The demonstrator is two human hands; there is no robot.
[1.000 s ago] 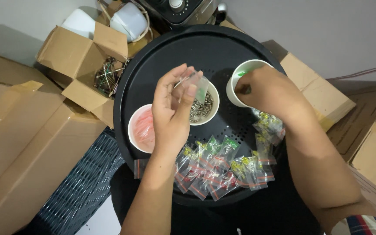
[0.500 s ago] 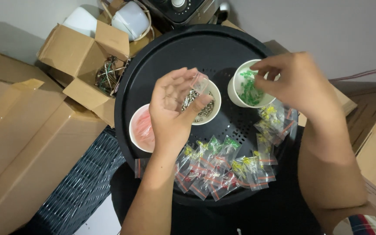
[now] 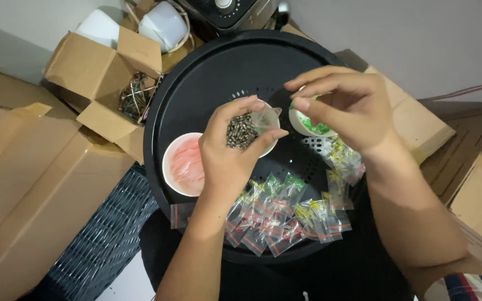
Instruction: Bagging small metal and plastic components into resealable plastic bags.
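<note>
- Your left hand [image 3: 231, 150] pinches one small clear bag [image 3: 264, 118] over the middle cup [image 3: 241, 132].
- Your right hand [image 3: 344, 108], fingertips pinched, hovers over the green cup [image 3: 311, 127].
- Three cups sit on one black tray [image 3: 196, 78], the pink cup [image 3: 183, 164] leftmost.

A small clear bag [image 3: 264, 118], pinched open and tilted, sits above the white cup of dark bits [image 3: 241, 132] (mid-tray).

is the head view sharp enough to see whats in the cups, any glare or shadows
Head view: mostly sharp, evenly lit; left hand over the grey-filled cup, pink cup clear; soft sheen on the black tray; right hand hides much of the green cup.
</note>
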